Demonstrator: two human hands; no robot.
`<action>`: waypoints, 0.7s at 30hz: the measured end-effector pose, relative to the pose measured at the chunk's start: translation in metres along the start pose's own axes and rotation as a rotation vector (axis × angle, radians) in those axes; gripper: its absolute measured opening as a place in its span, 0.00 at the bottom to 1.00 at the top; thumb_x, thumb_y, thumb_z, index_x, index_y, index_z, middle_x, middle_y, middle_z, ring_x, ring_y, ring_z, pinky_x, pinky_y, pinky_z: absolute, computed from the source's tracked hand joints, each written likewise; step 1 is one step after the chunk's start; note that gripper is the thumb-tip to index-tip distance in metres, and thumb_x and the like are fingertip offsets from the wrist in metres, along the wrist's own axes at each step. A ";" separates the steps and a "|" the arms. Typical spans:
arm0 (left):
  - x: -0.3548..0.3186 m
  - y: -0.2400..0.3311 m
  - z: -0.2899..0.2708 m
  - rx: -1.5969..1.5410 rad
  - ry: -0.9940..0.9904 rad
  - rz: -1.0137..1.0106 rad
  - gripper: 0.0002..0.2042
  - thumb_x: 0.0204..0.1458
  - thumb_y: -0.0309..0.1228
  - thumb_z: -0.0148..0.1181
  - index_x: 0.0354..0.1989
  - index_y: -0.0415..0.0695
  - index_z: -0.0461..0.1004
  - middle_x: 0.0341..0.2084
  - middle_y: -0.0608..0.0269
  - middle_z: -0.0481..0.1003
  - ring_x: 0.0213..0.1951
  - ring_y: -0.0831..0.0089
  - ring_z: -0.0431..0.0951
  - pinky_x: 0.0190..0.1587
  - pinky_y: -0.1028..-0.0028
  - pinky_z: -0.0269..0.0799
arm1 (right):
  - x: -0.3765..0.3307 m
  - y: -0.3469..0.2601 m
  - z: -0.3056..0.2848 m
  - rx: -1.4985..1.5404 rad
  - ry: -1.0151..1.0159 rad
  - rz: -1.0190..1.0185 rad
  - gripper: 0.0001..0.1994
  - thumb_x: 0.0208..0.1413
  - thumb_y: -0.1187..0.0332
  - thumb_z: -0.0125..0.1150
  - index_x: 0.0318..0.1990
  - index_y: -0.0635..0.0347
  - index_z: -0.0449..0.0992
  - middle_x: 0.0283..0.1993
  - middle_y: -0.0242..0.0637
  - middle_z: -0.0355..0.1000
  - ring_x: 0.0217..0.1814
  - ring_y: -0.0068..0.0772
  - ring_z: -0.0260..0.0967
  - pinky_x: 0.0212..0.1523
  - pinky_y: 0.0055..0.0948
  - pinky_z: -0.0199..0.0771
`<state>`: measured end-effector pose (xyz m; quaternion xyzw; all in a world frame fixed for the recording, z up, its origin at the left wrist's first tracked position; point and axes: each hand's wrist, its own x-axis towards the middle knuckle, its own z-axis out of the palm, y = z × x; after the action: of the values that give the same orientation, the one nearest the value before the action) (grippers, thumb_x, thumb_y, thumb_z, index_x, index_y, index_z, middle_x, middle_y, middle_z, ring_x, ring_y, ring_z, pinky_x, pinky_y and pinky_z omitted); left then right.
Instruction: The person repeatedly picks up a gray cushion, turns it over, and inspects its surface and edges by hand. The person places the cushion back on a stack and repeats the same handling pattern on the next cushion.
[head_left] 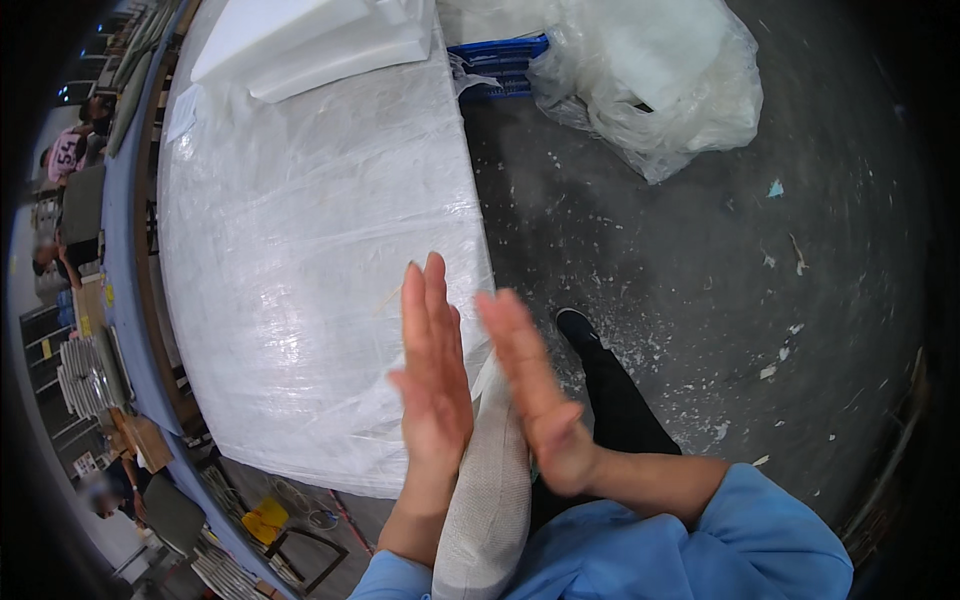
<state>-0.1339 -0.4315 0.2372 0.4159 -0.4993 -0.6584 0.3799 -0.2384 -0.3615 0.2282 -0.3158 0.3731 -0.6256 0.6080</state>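
Observation:
My left hand (435,365) is held up with its fingers stretched together and its palm turned inward. Opposite it, my right hand (537,395) has straight fingers too, slightly smeared by motion. Neither hand grips anything. A long, rounded piece covered in pale grey woven fabric (487,490) runs up from my lap between my two forearms and wrists. Whether the hands touch its sides I cannot tell. Thin white sheeting shows at its far end, beside the edge of a broad surface wrapped in clear plastic film (310,250).
White foam blocks (320,45) lie at the wrapped surface's far end. Behind on the right, a large clear plastic bag (660,90) sits by a blue plastic crate (500,62). Scraps litter the grey floor (720,290). People and a long bench (125,220) are at the left.

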 end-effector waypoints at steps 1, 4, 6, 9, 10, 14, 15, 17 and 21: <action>0.008 -0.016 -0.003 -0.035 -0.028 -0.071 0.47 0.62 0.73 0.20 0.82 0.52 0.38 0.80 0.48 0.41 0.81 0.53 0.38 0.79 0.53 0.28 | -0.008 0.014 -0.013 -0.047 0.080 0.022 0.57 0.63 0.23 0.32 0.80 0.66 0.27 0.85 0.55 0.26 0.88 0.47 0.20 0.82 0.45 0.19; 0.019 -0.064 -0.013 -0.090 -0.086 -0.241 0.48 0.62 0.74 0.20 0.82 0.52 0.38 0.81 0.49 0.40 0.81 0.53 0.35 0.79 0.53 0.25 | -0.037 0.067 -0.042 -0.127 0.243 0.102 0.55 0.66 0.26 0.33 0.80 0.66 0.28 0.85 0.54 0.28 0.88 0.46 0.22 0.82 0.44 0.20; 0.018 -0.084 -0.013 -0.102 -0.124 -0.317 0.48 0.62 0.74 0.20 0.82 0.52 0.38 0.81 0.49 0.39 0.81 0.54 0.33 0.79 0.53 0.23 | -0.056 0.087 -0.042 -0.137 0.284 0.181 0.53 0.68 0.29 0.33 0.80 0.70 0.31 0.85 0.54 0.29 0.88 0.48 0.25 0.82 0.44 0.24; 0.014 -0.091 -0.013 0.065 -0.154 -0.208 0.47 0.62 0.73 0.19 0.82 0.52 0.38 0.81 0.50 0.38 0.81 0.57 0.31 0.79 0.53 0.21 | -0.054 0.096 -0.034 -0.068 0.287 0.101 0.52 0.69 0.30 0.34 0.80 0.69 0.31 0.85 0.54 0.29 0.88 0.47 0.24 0.83 0.44 0.24; 0.011 -0.095 -0.013 0.078 -0.156 -0.215 0.46 0.64 0.71 0.18 0.82 0.50 0.39 0.81 0.50 0.39 0.81 0.59 0.32 0.79 0.54 0.21 | -0.048 0.095 -0.030 -0.066 0.274 0.094 0.52 0.69 0.30 0.33 0.80 0.69 0.30 0.85 0.55 0.29 0.88 0.48 0.24 0.83 0.45 0.24; 0.003 -0.082 -0.002 0.186 -0.075 -0.279 0.45 0.65 0.70 0.17 0.82 0.49 0.40 0.81 0.51 0.39 0.81 0.59 0.33 0.79 0.57 0.23 | -0.028 0.096 -0.032 -0.041 0.245 0.127 0.56 0.64 0.25 0.39 0.80 0.59 0.24 0.85 0.53 0.23 0.88 0.48 0.17 0.82 0.48 0.18; -0.001 -0.082 -0.004 0.188 -0.070 -0.303 0.45 0.65 0.70 0.18 0.82 0.49 0.40 0.81 0.51 0.39 0.81 0.59 0.34 0.80 0.57 0.24 | -0.023 0.094 -0.031 -0.031 0.241 0.136 0.56 0.64 0.25 0.39 0.80 0.59 0.23 0.85 0.53 0.23 0.88 0.48 0.16 0.82 0.48 0.17; -0.006 -0.084 -0.006 0.133 -0.048 -0.326 0.45 0.65 0.70 0.19 0.82 0.49 0.40 0.81 0.52 0.39 0.81 0.59 0.34 0.80 0.58 0.25 | -0.007 0.087 -0.029 -0.071 0.213 0.120 0.56 0.65 0.26 0.37 0.80 0.63 0.25 0.85 0.54 0.24 0.88 0.49 0.18 0.82 0.48 0.20; -0.008 -0.091 -0.008 0.033 -0.019 -0.308 0.45 0.66 0.69 0.20 0.81 0.45 0.37 0.81 0.50 0.36 0.81 0.57 0.32 0.80 0.58 0.26 | 0.015 0.078 -0.024 -0.126 0.147 0.078 0.54 0.66 0.27 0.32 0.80 0.67 0.29 0.85 0.56 0.27 0.88 0.51 0.22 0.83 0.47 0.25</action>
<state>-0.1318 -0.4076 0.1485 0.4876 -0.4439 -0.7044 0.2627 -0.2188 -0.3734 0.1488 -0.2918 0.4674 -0.5983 0.5817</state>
